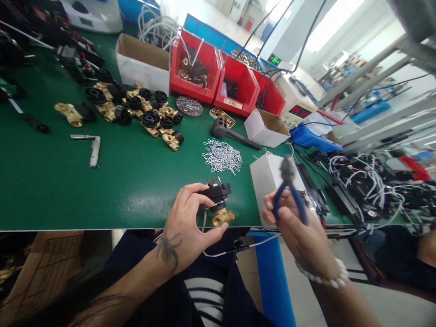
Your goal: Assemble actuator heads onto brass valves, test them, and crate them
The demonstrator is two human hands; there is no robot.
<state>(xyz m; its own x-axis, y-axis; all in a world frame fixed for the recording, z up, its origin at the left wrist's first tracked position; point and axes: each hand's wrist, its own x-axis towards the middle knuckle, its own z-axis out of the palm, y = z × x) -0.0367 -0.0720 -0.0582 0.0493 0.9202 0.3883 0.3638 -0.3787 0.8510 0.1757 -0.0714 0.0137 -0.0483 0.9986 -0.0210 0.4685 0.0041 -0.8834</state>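
My left hand (190,218) grips a brass valve with a black cap (221,206) at the front edge of the green table. Its fingers rest on the black top and the thumb lies under the brass body. A pale cable runs down from this valve below the table edge. In my right hand (293,222) is a pair of pliers with blue handles (288,190), jaws pointing up and slightly blurred. The pliers are held apart from the valve, in front of a white box (269,177). Beyond the valve lies a pile of small metal clips (222,156).
Several brass valves with black knobs (150,109) stand at the back left. Red bins (195,68), a white carton (143,66) and a dish of pins (189,106) line the rear. A hex key (94,150) lies left; tangled cables (371,186) fill the right.
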